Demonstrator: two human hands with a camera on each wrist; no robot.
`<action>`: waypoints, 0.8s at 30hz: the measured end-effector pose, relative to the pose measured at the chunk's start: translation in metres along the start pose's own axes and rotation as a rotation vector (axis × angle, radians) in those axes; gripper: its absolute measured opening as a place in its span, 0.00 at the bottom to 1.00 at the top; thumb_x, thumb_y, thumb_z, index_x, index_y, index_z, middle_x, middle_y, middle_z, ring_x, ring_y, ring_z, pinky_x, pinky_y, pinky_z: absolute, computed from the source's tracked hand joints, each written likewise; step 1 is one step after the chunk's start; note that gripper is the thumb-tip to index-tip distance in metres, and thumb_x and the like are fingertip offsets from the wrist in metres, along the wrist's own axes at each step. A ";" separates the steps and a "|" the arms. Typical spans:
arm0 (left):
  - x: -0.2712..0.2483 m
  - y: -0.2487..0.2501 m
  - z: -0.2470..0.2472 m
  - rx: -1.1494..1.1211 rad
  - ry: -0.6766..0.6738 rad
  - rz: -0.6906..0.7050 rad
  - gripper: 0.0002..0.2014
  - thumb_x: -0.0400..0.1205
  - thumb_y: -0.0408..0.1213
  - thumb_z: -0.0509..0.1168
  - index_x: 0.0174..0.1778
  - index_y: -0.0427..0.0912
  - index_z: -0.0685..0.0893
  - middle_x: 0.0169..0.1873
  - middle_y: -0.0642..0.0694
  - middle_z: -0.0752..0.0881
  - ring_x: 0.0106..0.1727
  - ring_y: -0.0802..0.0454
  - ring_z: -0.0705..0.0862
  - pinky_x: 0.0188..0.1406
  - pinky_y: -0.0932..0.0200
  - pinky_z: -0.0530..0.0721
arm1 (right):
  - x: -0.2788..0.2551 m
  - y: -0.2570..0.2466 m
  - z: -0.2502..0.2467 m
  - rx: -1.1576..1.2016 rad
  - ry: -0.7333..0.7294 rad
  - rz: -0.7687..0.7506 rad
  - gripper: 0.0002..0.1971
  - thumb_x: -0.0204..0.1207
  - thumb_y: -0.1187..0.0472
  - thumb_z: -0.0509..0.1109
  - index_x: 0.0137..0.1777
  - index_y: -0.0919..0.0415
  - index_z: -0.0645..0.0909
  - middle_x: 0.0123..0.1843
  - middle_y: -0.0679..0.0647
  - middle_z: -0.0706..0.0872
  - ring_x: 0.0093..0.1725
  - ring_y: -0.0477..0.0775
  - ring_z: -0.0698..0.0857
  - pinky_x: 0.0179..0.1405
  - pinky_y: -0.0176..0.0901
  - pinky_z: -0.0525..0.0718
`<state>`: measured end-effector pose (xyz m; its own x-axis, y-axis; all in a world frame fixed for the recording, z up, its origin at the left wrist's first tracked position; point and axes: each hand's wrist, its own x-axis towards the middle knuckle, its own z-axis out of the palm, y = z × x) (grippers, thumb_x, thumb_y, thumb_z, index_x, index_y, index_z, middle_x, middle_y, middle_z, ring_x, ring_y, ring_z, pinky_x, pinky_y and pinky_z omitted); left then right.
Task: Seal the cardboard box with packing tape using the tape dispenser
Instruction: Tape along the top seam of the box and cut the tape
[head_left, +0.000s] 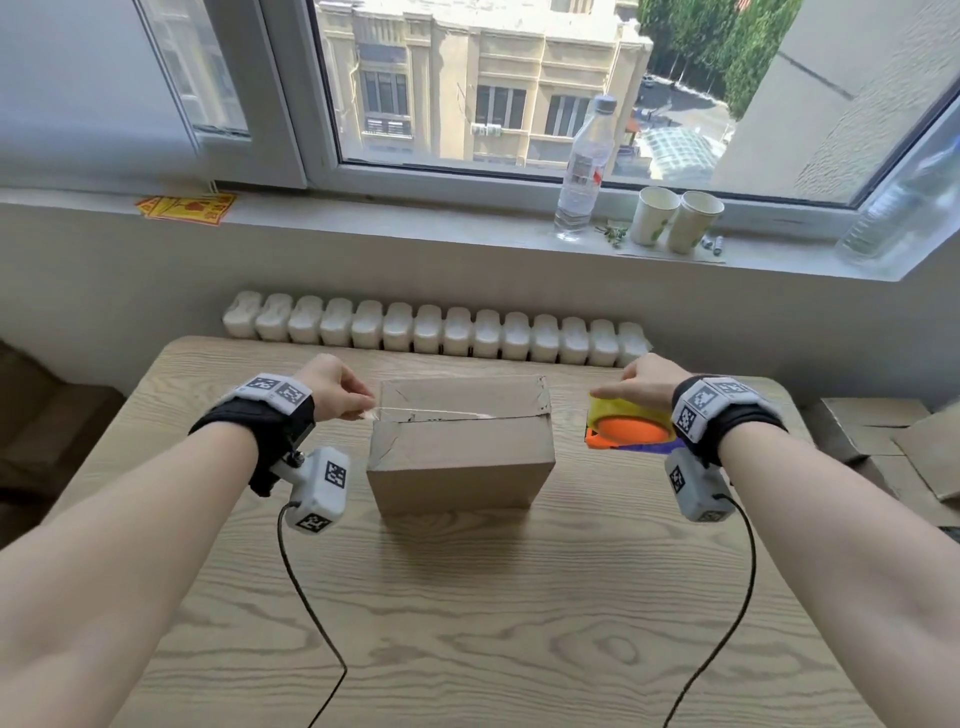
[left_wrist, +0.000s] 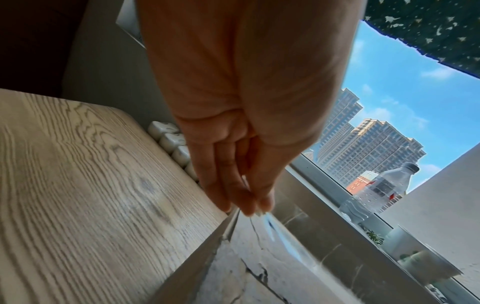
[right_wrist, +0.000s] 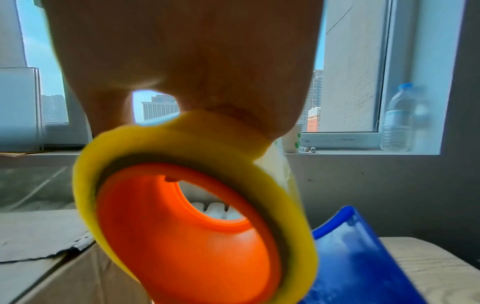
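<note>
A closed cardboard box (head_left: 460, 457) stands in the middle of the wooden table (head_left: 467, 623). A strip of clear tape (head_left: 441, 414) stretches over its top seam from left to right. My left hand (head_left: 337, 389) pinches the tape's free end at the box's left edge; the pinching fingertips (left_wrist: 249, 205) show in the left wrist view, above the box (left_wrist: 246, 273). My right hand (head_left: 649, 387) grips the tape dispenser (head_left: 623, 428), with its orange hub (right_wrist: 187, 236), yellowish tape roll (right_wrist: 285, 205) and blue body (right_wrist: 363, 257), just right of the box.
A white radiator (head_left: 436, 332) runs behind the table. On the windowsill stand a water bottle (head_left: 584, 171), two paper cups (head_left: 675, 218) and yellow stickers (head_left: 187, 208). Flattened cardboard (head_left: 893, 447) lies on the floor to the right. Wrist-camera cables (head_left: 306, 597) trail over the table.
</note>
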<state>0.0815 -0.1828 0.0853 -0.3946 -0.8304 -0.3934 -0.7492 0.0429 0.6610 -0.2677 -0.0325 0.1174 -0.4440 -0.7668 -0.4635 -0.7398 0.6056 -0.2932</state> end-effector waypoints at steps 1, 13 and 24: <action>0.001 -0.003 0.002 -0.007 0.004 -0.012 0.04 0.76 0.28 0.70 0.41 0.29 0.86 0.32 0.40 0.85 0.32 0.52 0.84 0.28 0.72 0.85 | 0.004 -0.002 0.002 -0.018 -0.007 0.008 0.23 0.66 0.35 0.71 0.29 0.57 0.79 0.32 0.52 0.82 0.35 0.53 0.81 0.32 0.42 0.73; 0.013 -0.037 0.015 -0.099 0.045 -0.058 0.11 0.75 0.23 0.70 0.28 0.38 0.82 0.26 0.42 0.83 0.29 0.51 0.82 0.28 0.71 0.84 | 0.032 -0.019 0.023 -0.105 -0.050 0.021 0.25 0.64 0.36 0.73 0.30 0.60 0.80 0.30 0.53 0.83 0.32 0.54 0.80 0.29 0.41 0.73; 0.022 -0.039 0.031 -0.060 0.093 -0.034 0.06 0.76 0.26 0.69 0.44 0.25 0.86 0.25 0.45 0.82 0.29 0.52 0.81 0.45 0.52 0.84 | 0.043 -0.018 0.032 -0.142 -0.015 0.009 0.27 0.65 0.36 0.73 0.23 0.59 0.72 0.23 0.53 0.76 0.26 0.53 0.75 0.23 0.41 0.68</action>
<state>0.0849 -0.1856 0.0307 -0.3162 -0.8788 -0.3573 -0.7274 -0.0172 0.6860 -0.2570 -0.0697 0.0765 -0.4440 -0.7577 -0.4784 -0.8005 0.5753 -0.1682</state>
